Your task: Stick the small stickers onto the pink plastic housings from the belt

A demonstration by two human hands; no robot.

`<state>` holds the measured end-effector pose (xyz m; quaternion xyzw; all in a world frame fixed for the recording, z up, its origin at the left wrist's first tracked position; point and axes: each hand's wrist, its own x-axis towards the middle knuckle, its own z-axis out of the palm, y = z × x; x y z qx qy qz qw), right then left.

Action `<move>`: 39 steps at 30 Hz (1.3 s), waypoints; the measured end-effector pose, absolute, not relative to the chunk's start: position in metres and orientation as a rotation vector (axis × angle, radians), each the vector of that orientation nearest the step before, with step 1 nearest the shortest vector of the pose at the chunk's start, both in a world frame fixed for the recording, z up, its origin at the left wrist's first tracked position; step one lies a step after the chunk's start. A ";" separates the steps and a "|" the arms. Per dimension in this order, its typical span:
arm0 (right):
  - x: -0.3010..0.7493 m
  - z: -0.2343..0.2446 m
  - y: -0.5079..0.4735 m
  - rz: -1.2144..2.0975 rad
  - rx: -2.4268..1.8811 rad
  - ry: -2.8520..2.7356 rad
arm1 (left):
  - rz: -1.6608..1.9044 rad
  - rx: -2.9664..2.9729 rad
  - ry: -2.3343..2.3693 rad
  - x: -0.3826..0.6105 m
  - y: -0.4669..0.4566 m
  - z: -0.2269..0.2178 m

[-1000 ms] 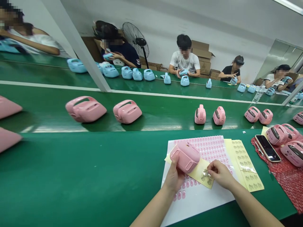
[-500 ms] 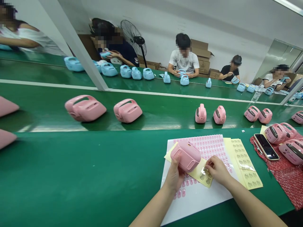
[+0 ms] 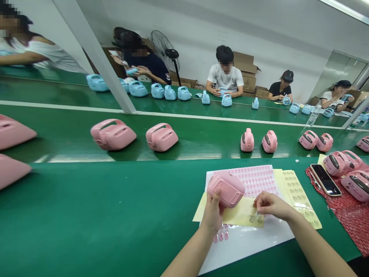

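Left hand [image 3: 213,213] gripping pink case [image 3: 226,189], over white sheet [image 3: 245,248], at right hand's [image 3: 273,206] 10 o'clock. Right hand pinching small clear sticker [image 3: 257,213] by yellow sheet [image 3: 240,215]. Phone [image 3: 325,180]: its 2 o'clock.

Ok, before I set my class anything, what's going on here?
The person's left hand holds a pink case above a yellow sheet and a white sheet of pink stickers. The right hand is by the yellow sheet's printed end, fingertips pinched; anything in them is too small to make out. More pink cases stand beyond, and co-workers opposite handle blue ones.
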<state>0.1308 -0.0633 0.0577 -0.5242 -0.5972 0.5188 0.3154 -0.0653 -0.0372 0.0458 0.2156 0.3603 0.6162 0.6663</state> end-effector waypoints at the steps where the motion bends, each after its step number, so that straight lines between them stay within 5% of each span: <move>1: 0.131 0.065 -0.063 1.399 -1.330 -1.519 | 1.397 0.492 0.820 -0.066 -0.038 0.047; 10: 0.067 0.119 -0.053 1.058 -1.233 -1.515 | 1.449 0.566 0.821 -0.069 -0.054 0.058; 30: 0.047 0.107 -0.052 0.658 -1.091 -1.616 | 1.465 0.482 0.894 -0.075 -0.053 0.068; 36: 0.088 0.080 -0.070 0.950 -1.554 -1.809 | 1.379 0.336 0.778 -0.086 -0.047 0.081; 39: 0.096 0.055 -0.080 0.792 -1.730 -1.951 | 1.379 0.369 0.690 -0.093 -0.044 0.081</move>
